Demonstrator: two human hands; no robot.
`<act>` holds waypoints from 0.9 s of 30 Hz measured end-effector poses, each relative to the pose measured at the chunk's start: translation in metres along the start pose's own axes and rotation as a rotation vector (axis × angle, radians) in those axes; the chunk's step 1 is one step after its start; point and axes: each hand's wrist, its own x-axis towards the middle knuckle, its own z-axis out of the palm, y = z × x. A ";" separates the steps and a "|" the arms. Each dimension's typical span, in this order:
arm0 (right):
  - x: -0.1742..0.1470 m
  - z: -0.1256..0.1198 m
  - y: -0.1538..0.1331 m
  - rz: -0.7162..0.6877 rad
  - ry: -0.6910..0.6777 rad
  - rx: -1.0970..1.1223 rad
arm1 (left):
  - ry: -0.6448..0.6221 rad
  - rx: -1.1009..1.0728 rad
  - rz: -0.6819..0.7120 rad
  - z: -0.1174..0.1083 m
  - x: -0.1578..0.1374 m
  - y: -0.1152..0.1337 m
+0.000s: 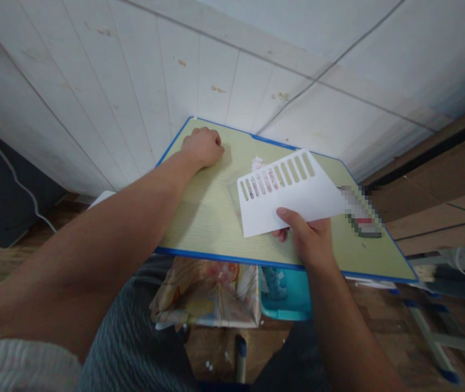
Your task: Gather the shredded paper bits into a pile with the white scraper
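Observation:
My right hand (312,239) pinches a white card (298,198) by its near edge, thumb on top and fingers beneath. The card is tilted above the table, with a row of several long slots cut along its far side. Pinkish, patterned bits show through some slots. A clear, see-through piece (234,196) pokes out at its left edge; what it is I cannot tell. Just past the card lies a small pale pink crumpled thing (257,162). At the table's far left corner rests my left hand (203,147), fingers curled in; the palm side is hidden.
The pale yellow-green table (200,218) has a blue rim and stands against a white panelled wall (200,71). A blurred-out object (363,215) lies at its right. Below the front edge are a patterned cloth bag (208,299) and a turquoise bin (293,294). A cable (318,79) runs down the wall.

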 end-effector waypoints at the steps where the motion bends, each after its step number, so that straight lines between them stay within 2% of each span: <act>1: 0.000 0.000 -0.001 -0.005 0.002 0.007 | 0.004 0.002 0.002 0.001 0.001 -0.001; 7: 0.002 0.000 0.003 -0.008 0.088 -0.013 | 0.007 0.007 0.004 0.001 0.001 -0.001; 19: -0.005 -0.002 0.002 0.053 -0.091 0.051 | 0.001 -0.004 -0.017 0.000 -0.001 0.002; 27: -0.008 -0.004 0.005 0.110 -0.115 0.111 | -0.002 -0.011 -0.010 -0.002 -0.001 0.002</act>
